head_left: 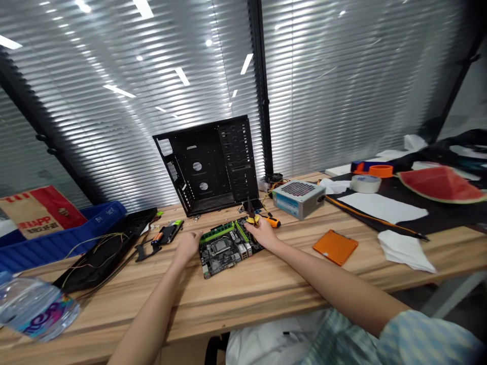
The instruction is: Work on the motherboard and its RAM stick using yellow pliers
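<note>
A motherboard (222,247) with green slots and a bare metal square in its middle lies on the wooden table in front of me. My left hand (189,245) is closed at its left edge, fingertips on the upper left corner. In my right hand (263,233) is a pair of pliers (251,215) with yellow handles, its dark jaws pointing up and away, over the board's upper right corner. An orange-and-black screwdriver handle (273,222) lies just beyond that hand. Behind the board stands an open black computer case (205,167).
To the right are a power supply (299,197), an orange flat drive (335,247), white tissue (405,249) and a tape roll (366,183). On the left are a black panel (102,258) with wires, a blue bin (34,248) and a water bottle (38,309).
</note>
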The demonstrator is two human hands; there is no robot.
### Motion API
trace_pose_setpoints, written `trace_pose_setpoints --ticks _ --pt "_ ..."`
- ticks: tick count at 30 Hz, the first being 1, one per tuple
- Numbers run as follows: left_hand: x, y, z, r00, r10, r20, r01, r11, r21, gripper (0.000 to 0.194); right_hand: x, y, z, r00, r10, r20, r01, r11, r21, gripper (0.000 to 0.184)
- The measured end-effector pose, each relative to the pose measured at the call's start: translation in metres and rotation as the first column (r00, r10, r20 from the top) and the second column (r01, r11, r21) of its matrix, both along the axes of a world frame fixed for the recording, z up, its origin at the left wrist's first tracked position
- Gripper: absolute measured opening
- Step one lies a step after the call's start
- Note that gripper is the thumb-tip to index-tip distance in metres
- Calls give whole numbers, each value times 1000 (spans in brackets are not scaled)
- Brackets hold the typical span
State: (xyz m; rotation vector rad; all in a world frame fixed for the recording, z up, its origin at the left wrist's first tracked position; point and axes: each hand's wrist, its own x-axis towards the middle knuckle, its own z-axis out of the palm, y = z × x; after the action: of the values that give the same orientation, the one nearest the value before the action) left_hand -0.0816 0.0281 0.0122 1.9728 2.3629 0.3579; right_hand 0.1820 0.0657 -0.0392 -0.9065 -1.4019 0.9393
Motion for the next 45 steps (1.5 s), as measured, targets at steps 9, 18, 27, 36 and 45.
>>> trace_pose_setpoints --ticks 9,18,27,36,45 --pt "0 1 0 1000 -14 17 14 1000 6 47 0 -3 2 1000 -5 -3 5 1000 -2 24" --pt "0 -1 5 994 -54 94 51 998 27 44 1 -3 2 1000 -1 4 1 1000 -23 22" --pt "-2 1 7 986 -40 164 41 999 -4 42 -1 -1 -3 999 -44 13 43 999 15 26" --pt "-6 2 3 988 -86 128 83 996 29 45 1 -4 5 1000 -16 -2 16 1000 -27 23" --pt "-1 -7 6 996 89 27 -90 996 26 47 2 -4 9 999 -2 46 5 998 -63 23"
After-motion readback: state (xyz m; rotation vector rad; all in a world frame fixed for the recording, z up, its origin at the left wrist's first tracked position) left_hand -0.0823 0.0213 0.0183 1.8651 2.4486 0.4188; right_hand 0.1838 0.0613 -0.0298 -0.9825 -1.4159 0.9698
